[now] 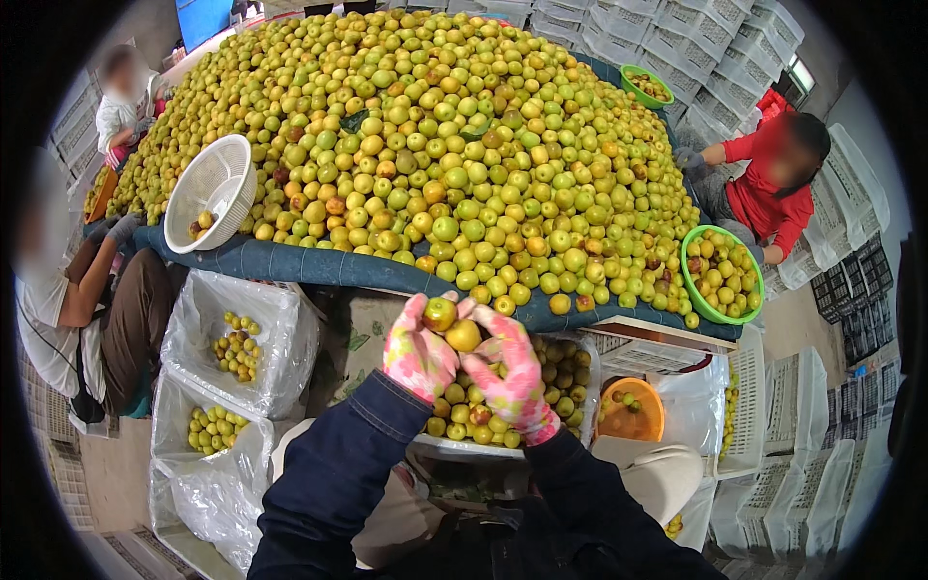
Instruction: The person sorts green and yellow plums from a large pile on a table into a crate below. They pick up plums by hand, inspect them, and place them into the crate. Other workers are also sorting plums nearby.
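Observation:
My left hand, in a pink floral glove, holds a yellow-green fruit with a red-brown blotch, jujube-like in look. Against it sits a brownish-yellow fruit, between both hands. The fingers of my right hand, gloved alike, curl around its right side; part of the grip is hidden. Below my hands stands a lined crate filled with similar fruits. Just beyond my fingertips rises a large heap of fruits on a table edged with dark blue padding.
A white colander rests on the heap's left edge, a green basin on its right. Plastic-lined crates stand at left, an orange basin at right. Several people sit around the table, one in a red top.

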`<act>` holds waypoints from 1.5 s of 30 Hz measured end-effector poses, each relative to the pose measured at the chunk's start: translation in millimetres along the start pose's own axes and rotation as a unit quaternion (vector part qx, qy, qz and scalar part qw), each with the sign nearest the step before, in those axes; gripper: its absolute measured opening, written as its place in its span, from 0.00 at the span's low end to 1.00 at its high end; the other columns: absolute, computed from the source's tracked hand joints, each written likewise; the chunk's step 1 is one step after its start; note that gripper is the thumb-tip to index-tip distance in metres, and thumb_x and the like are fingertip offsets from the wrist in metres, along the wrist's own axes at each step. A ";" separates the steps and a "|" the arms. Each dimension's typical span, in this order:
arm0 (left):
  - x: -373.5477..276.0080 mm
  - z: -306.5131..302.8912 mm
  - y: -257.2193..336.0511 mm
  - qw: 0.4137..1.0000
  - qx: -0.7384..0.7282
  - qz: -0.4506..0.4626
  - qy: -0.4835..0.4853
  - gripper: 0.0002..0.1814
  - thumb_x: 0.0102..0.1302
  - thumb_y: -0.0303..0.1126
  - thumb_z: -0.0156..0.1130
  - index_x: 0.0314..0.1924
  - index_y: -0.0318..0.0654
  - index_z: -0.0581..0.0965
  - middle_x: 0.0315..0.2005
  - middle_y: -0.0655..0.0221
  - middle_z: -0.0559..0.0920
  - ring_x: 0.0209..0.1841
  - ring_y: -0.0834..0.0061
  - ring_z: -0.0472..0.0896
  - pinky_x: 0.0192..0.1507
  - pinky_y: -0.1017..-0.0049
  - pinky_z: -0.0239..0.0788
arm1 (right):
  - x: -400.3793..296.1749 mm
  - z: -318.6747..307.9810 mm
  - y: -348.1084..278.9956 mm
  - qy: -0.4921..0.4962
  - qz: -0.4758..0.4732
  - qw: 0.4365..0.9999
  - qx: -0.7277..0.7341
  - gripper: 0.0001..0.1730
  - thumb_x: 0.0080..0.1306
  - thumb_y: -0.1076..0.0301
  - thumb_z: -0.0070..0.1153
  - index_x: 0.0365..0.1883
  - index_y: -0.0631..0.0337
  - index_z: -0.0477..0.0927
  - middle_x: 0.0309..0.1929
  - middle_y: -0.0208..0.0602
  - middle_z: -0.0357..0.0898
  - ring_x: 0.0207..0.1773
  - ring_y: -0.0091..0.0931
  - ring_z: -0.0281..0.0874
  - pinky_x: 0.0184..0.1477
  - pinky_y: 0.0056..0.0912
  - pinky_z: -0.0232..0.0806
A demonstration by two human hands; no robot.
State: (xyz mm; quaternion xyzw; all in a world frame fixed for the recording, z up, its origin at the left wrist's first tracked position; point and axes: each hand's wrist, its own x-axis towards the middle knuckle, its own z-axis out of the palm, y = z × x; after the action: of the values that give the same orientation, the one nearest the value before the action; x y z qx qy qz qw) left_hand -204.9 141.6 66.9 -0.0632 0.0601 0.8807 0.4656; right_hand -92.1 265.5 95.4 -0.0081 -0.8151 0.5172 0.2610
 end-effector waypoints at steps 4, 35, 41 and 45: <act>1.3 -6.2 -6.6 0.999 -0.018 0.012 0.042 0.24 0.77 0.48 0.50 0.59 0.35 0.71 0.59 0.55 0.77 0.61 0.55 0.77 0.61 0.53 0.70 | 5.2 6.5 8.5 -0.008 0.096 0.981 0.167 0.25 0.67 0.76 0.60 0.63 0.65 0.73 0.58 0.38 0.77 0.57 0.26 0.76 0.57 0.28 0.68; 24.9 2.5 14.7 0.969 0.020 0.189 0.160 0.11 0.77 0.33 0.56 0.54 0.38 0.75 0.39 0.67 0.78 0.43 0.66 0.78 0.58 0.58 0.75 | 34.0 -27.8 57.2 -0.103 0.230 0.935 0.250 0.22 0.77 0.62 0.51 0.65 0.61 0.75 0.55 0.33 0.82 0.42 0.19 0.81 0.43 0.22 0.72; 59.2 1.0 19.3 0.967 0.007 0.212 0.140 0.12 0.76 0.33 0.55 0.55 0.37 0.75 0.50 0.63 0.79 0.54 0.60 0.77 0.64 0.56 0.69 | 93.3 -25.0 102.8 -0.095 0.297 0.901 0.302 0.31 0.74 0.59 0.56 0.70 0.65 0.66 0.68 0.40 0.70 0.47 0.31 0.83 0.50 0.32 0.75; 68.8 -0.4 23.9 0.960 -0.008 0.245 0.133 0.13 0.77 0.34 0.50 0.56 0.37 0.71 0.65 0.60 0.68 0.65 0.54 0.69 0.67 0.56 0.64 | 120.0 -13.4 124.1 -0.099 0.237 0.882 0.394 0.39 0.72 0.65 0.57 0.77 0.66 0.56 0.75 0.47 0.61 0.65 0.42 0.75 0.63 0.44 0.71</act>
State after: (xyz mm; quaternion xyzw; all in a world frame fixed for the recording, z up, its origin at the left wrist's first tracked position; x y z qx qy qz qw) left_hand -263.0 184.0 56.1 -0.1672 0.1283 0.9519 0.2224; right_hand -221.8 368.5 44.8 -0.0467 -0.5393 0.8403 0.0301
